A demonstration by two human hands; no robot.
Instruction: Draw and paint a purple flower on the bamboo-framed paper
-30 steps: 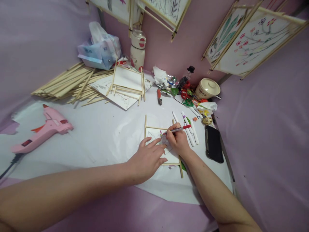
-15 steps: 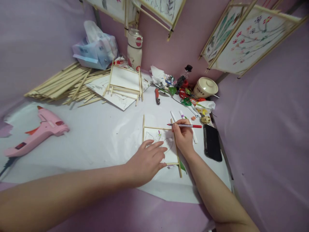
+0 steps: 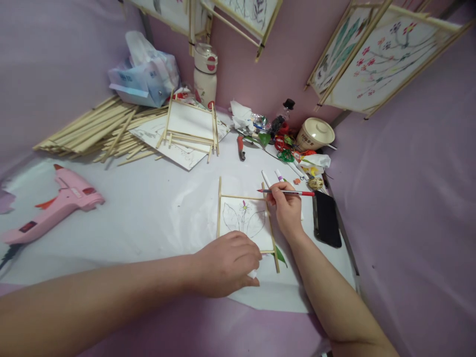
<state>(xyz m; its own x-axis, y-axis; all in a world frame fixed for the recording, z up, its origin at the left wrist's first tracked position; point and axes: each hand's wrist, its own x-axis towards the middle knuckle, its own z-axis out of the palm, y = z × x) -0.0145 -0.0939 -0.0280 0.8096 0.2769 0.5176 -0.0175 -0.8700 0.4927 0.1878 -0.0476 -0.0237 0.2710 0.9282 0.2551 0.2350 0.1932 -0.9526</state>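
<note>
My right hand (image 3: 287,208) is closed around a red pen (image 3: 303,193), held nearly level with its red tip pointing left. Below the tip lies a small drawing (image 3: 232,225) on white paper, mounted in a frame of thin wooden sticks (image 3: 219,186). It shows a line-drawn flower with a few coloured petals and two big outlined leaves. My left hand (image 3: 232,263) lies over the frame's lower edge, fingers curled. A small white thing (image 3: 253,273) shows between its thumb and fingers; what it is, I cannot make out. A green leaf (image 3: 280,256) sticks out under the frame's lower right corner.
A pink glue gun (image 3: 70,196) lies left. Behind are wooden sticks (image 3: 85,126), another stick frame (image 3: 191,119), a tissue pack (image 3: 147,77) and a bottle (image 3: 205,74). A phone (image 3: 327,220), a lidded bowl (image 3: 316,134) and white markers (image 3: 266,178) are right. Framed pictures (image 3: 394,64) hang above.
My left hand has moved down from the drawing to the frame's lower edge and its fingers have curled, uncovering the leaves. The right hand with the pen has shifted slightly right.
</note>
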